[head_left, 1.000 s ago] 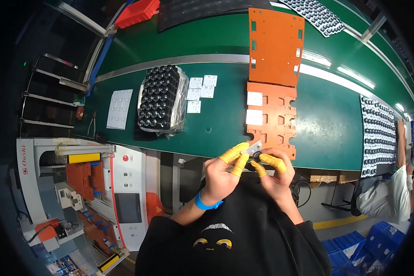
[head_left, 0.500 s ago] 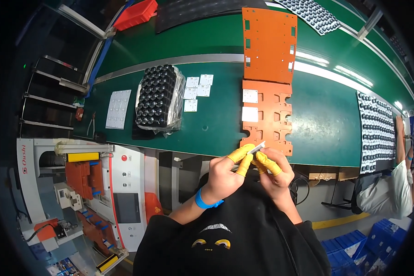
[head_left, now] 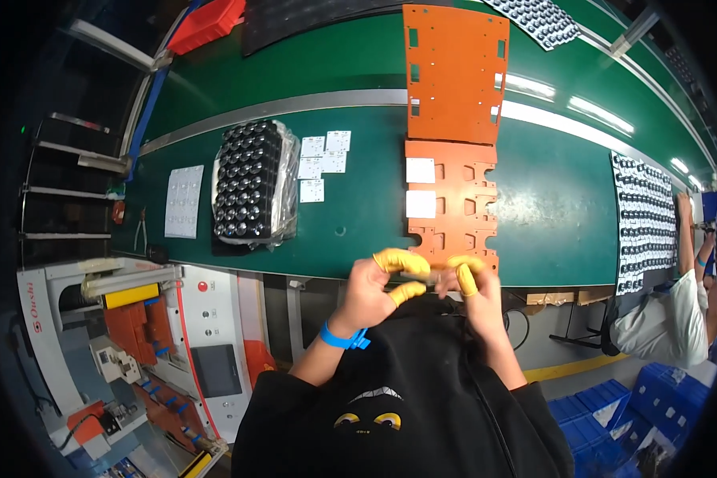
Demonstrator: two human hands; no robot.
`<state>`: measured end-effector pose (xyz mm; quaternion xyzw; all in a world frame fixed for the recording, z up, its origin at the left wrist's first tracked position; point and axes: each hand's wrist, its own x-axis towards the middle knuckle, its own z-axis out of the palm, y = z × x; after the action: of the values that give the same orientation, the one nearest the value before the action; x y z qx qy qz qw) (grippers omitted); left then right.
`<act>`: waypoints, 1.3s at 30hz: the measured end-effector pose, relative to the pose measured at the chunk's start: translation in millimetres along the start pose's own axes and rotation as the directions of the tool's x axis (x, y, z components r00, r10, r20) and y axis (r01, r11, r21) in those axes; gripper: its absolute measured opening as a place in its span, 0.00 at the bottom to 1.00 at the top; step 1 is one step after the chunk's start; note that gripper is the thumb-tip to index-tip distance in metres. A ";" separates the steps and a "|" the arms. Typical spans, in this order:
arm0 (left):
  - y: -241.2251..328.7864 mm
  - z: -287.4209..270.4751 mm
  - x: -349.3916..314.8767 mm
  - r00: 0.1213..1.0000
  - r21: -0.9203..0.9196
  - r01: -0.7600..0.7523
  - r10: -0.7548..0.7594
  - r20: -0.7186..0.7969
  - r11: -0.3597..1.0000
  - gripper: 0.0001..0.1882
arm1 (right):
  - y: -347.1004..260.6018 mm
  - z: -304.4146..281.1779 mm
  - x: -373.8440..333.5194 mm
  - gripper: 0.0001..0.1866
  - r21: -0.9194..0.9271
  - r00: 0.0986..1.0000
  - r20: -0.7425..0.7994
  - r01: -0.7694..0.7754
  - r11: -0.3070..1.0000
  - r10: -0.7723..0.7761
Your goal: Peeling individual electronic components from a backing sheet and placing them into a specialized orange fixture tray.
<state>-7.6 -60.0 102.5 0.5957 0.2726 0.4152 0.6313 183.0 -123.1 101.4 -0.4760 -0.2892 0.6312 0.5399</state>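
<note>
My left hand (head_left: 384, 288), in yellow finger covers, has its thumb and forefinger tips on either side of a small flat board (head_left: 432, 278), seen almost edge-on and blurred. My right hand (head_left: 472, 291), also in yellow finger covers, is bent close to the board's other end. Its fingertips are smeared, so its grip is unclear. Both hands are in front of my chest, at the near end of an orange fixture (head_left: 452, 209). Two white square boards, an upper one (head_left: 420, 170) and a lower one (head_left: 420, 204), lie along the fixture's left side. Its orange lid (head_left: 456, 76) is folded back, away from me.
Several white boards (head_left: 311, 168) lie left of the fixture, beside a stack of black lens trays (head_left: 248, 183). A white panel (head_left: 184, 201) and pliers (head_left: 141, 231) are farther left. A machine (head_left: 215, 319) stands lower left. At right, a co-worker's arm (head_left: 684, 231) reaches beside lens-covered panels (head_left: 644, 219).
My hands have come lower and nearer my body, and the board has turned from a slant to almost edge-on. My left thumb and forefinger are farther apart. The whole view has shifted slightly.
</note>
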 end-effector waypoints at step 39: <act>-69.6 -77.5 -9.6 0.839 0.840 0.372 0.244 -0.486 0.396 0.30 | -62.0 -110.6 165.5 0.12 -0.913 0.965 -0.250 -0.206 0.352 -0.084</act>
<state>-63.6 -23.6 22.0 0.6870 0.6435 0.3189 0.1103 315.2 34.3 66.2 -0.7847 -0.5064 0.3082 0.1814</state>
